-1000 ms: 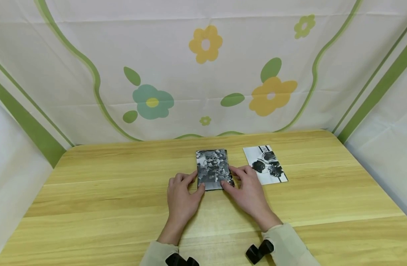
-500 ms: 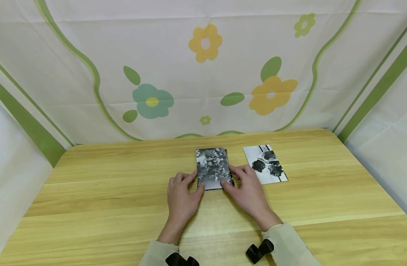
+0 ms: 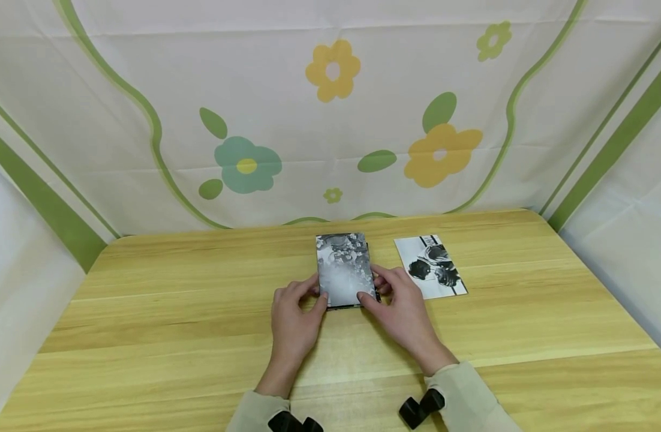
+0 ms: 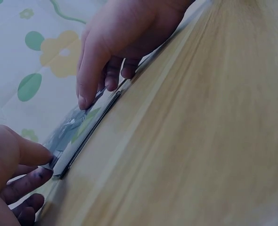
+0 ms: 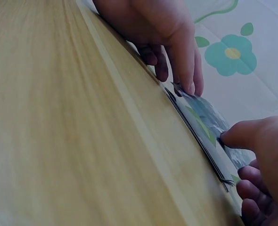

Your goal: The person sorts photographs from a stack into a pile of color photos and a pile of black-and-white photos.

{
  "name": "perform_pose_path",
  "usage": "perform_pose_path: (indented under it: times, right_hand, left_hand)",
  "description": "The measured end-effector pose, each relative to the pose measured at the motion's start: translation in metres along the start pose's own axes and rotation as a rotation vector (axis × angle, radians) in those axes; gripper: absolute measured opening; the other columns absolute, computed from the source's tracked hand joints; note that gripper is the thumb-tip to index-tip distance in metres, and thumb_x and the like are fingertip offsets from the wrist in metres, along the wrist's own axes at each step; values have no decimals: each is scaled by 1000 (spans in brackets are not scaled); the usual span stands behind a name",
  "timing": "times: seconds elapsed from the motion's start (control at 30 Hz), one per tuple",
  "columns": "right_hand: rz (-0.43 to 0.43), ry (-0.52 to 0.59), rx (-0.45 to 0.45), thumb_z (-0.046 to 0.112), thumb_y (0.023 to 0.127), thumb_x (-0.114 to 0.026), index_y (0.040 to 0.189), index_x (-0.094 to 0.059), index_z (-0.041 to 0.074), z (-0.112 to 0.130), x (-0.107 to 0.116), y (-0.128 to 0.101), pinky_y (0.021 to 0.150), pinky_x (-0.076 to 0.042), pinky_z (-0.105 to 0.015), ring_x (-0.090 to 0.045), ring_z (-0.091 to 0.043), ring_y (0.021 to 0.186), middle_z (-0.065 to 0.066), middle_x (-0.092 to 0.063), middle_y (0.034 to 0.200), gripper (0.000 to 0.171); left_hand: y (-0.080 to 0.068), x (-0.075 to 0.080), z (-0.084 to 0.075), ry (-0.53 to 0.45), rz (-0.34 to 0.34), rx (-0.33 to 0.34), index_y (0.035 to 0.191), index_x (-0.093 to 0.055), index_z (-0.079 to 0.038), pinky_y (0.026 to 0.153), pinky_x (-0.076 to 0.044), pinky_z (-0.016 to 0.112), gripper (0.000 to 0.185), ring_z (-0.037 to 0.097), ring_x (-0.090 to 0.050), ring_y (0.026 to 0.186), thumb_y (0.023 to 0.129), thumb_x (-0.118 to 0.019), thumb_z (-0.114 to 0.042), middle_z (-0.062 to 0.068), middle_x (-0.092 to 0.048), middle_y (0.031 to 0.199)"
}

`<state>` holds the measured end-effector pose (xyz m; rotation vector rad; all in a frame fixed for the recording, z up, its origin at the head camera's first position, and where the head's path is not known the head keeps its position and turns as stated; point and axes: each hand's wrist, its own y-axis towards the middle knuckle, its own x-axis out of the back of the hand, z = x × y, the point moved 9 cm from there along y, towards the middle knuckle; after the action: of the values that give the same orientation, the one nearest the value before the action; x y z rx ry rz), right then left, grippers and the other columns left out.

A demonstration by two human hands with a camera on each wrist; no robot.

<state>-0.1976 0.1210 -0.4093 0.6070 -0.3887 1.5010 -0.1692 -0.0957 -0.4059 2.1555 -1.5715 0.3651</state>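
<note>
Here, in the middle of the head view, a small stack of black-and-white photographs (image 3: 343, 270) lies on the wooden table (image 3: 147, 312), and its top print is tipped up at the near edge, its glossy face catching the light. The left hand (image 3: 294, 318) pinches the stack's lower left corner between thumb and curled fingers; the right hand (image 3: 402, 309) pinches the lower right corner the same way. The left wrist view shows the lifted print (image 4: 77, 127) parted a little from the dark edges of the ones beneath, with a thumb tip of the near hand (image 4: 9, 174) pressed to its corner and the other hand (image 4: 125, 37) at the far end. In the right wrist view the stack (image 5: 202, 134) is seen edge-on between the two hands. Just right of the right hand, a separate photograph (image 3: 430, 266) lies flat on the table, apart from the stack. Behind the table, filling the upper half of the frame, hangs a pale cloth (image 3: 330, 108) printed with flowers and green bands.
</note>
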Motion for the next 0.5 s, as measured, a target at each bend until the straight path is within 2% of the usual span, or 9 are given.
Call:
perform_pose_path:
  times: [0.5]
  right_hand:
    - [-3,63,-16,16,89,-87,149,-65,14,-1,1,0,87,-55,-28,-61,-16,95,-4,-68,112,63]
  left_hand:
    - [0,0,3,-118,12,62,126,-80,-7,93,-48,32,35,21,-58,105,91,-81,-4,5,-78,97]
